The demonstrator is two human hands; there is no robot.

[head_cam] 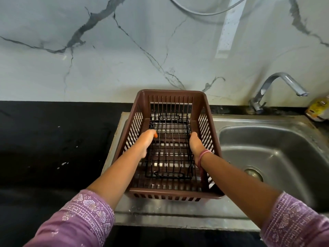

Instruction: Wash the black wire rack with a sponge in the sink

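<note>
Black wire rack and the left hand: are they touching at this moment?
Touching. The head view shows the left hand inside the brown basket, fingers curled over the black wire rack at its left edge.

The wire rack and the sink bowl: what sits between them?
In the head view, the right wall of the brown plastic basket holding the black wire rack, then a strip of steel sink rim before the sink bowl. The right hand is inside the basket.

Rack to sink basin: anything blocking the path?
Yes. The black wire rack sits inside the brown plastic basket on the drainboard, so the basket's right wall stands between it and the sink basin. It must be lifted out over that wall. Both hands, left hand and right hand, already reach inside.
</note>
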